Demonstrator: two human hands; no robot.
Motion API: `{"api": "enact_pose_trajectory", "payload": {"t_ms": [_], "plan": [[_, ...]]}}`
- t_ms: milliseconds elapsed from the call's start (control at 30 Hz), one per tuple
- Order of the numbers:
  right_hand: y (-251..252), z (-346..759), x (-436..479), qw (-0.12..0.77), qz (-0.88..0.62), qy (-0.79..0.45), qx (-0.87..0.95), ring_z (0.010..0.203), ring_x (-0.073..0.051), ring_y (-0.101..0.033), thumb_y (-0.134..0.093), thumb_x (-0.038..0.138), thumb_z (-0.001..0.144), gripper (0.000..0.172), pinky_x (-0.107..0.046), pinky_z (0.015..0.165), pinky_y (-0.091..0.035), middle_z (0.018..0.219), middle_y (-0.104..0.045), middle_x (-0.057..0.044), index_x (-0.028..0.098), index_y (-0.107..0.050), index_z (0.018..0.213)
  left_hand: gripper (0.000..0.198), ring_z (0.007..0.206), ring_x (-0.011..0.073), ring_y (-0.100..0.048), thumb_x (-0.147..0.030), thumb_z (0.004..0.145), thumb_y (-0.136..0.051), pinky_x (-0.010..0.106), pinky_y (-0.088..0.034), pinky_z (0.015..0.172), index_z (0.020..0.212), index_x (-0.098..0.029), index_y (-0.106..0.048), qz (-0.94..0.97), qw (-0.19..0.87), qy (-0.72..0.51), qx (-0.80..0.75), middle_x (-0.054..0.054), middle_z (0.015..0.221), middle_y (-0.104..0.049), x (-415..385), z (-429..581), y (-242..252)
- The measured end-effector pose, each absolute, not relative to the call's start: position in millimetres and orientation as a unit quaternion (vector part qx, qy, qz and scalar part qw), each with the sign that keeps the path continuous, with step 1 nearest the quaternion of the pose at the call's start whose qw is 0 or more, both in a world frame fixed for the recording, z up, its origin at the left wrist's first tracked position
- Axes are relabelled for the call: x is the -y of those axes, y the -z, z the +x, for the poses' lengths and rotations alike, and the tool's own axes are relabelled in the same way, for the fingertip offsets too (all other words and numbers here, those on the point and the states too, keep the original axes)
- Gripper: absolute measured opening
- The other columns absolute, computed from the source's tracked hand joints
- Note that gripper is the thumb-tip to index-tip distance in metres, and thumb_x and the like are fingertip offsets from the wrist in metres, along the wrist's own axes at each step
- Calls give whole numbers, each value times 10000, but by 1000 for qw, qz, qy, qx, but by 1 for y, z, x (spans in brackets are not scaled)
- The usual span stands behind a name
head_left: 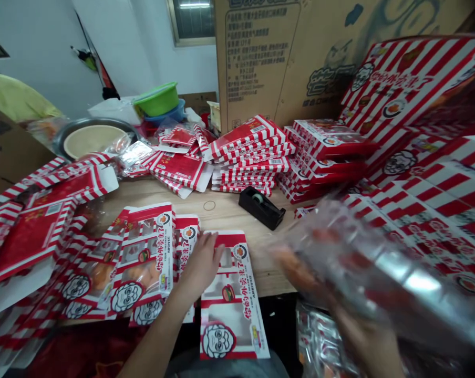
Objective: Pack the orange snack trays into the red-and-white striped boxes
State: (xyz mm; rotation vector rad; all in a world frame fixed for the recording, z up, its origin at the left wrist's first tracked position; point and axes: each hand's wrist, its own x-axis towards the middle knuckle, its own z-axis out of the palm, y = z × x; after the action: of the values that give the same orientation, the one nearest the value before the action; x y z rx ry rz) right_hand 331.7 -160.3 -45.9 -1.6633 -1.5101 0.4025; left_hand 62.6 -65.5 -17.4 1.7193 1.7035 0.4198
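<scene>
A red-and-white striped carton [233, 299] with window panels, a burger picture and a cartoon face lies in front of me, its near end jutting past the table edge. My left hand [203, 265] rests on its upper left side, fingers partly stretched over the surface. At the right, my right hand [359, 325] is wrapped round a clear plastic tray pack [363, 262] with orange-brown pieces in it. Motion smears both the pack and the fingers. Left of my left hand lie overlapping cartons [143, 262], with orange contents showing through the windows of some.
A black tape dispenser [261, 207] stands mid-table near a rubber band [209, 205]. Stacked cartons [253, 152] fill the back, and more striped boxes [411, 157] rise at right. Behind are a large cardboard box [261, 68], a green basin [156, 100] and a metal bowl [68, 128].
</scene>
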Motion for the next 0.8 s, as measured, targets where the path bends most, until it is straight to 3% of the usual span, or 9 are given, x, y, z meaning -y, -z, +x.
{"api": "enact_pose_trajectory", "payload": {"t_ms": [100, 200, 300, 367, 433, 500, 600, 667, 800], "plan": [[52, 333, 149, 392, -701, -180, 568, 795, -297, -685, -571, 413, 783, 312, -382, 721, -571, 773, -720, -89, 179, -721, 922, 489, 1371, 337, -234, -179, 868, -397, 476, -213, 1086, 1321, 7, -396, 639, 309, -139, -690, 276, 1421, -341, 42, 68, 33], [56, 326, 140, 362, -697, -238, 572, 863, -294, -673, -589, 450, 753, 343, -390, 821, -537, 781, -721, -87, 162, -709, 896, 486, 1320, 361, -318, -126, 780, -500, 493, -235, 1060, 1254, -22, -472, 637, 328, -137, -684, 265, 1322, -464, 34, 75, 43], [54, 324, 137, 379, -675, -291, 561, 952, -309, -649, -618, 479, 714, 351, -436, 924, -474, 899, -721, -105, 171, -700, 860, 318, 1205, 313, -470, -172, 754, -548, 414, -336, 1013, 1062, -120, -605, 647, 377, -158, -644, 171, 1187, -579, 38, 75, 41], [47, 324, 136, 419, -695, -301, 501, 965, -322, -643, -642, 480, 696, 351, -461, 918, -473, 929, -716, -113, 174, -696, 858, 237, 1008, 258, -609, -263, 802, -512, 347, -459, 866, 992, -164, -613, 648, 425, -170, -609, 112, 1043, -641, 45, 72, 34], [36, 323, 133, 466, -730, -280, 415, 981, -333, -634, -657, 486, 693, 380, -473, 906, -478, 945, -712, -115, 163, -691, 890, 267, 795, 211, -661, -354, 840, -467, 303, -508, 687, 1023, -191, -572, 626, 496, -187, -572, 60, 893, -668, 52, 68, 24], [25, 317, 126, 502, -757, -246, 339, 1020, -349, -612, -663, 494, 697, 439, -491, 926, -454, 987, -700, -128, 134, -678, 947, 302, 701, 184, -654, -418, 832, -495, 266, -499, 594, 1038, -203, -544, 573, 591, -226, -521, 26, 809, -665, 61, 66, 15], [12, 300, 112, 580, -720, -224, 309, 1149, -341, -532, -647, 483, 726, 494, -483, 991, -400, 1140, -644, -137, 120, -636, 1062, 306, 715, 154, -634, -438, 772, -608, 231, -483, 612, 949, -191, -572, 490, 694, -293, -439, 11, 816, -654, 74, 67, 7], [6, 286, 102, 627, -648, -274, 335, 1169, -309, -524, -608, 483, 758, 482, -449, 974, -434, 1187, -624, -108, 157, -615, 1113, 284, 680, 129, -615, -437, 762, -630, 216, -470, 607, 869, -181, -569, 468, 716, -308, -417, -3, 780, -642, 82, 69, 5], [-1, 268, 91, 632, -528, -474, 312, 983, -308, -644, -662, 478, 703, 442, -432, 799, -553, 1054, -693, -93, 195, -658, 1043, 285, 601, 100, -567, -442, 757, -638, 191, -438, 551, 792, -182, -525, 448, 708, -345, -423, -36, 685, -603, 94, 67, 8]]}}
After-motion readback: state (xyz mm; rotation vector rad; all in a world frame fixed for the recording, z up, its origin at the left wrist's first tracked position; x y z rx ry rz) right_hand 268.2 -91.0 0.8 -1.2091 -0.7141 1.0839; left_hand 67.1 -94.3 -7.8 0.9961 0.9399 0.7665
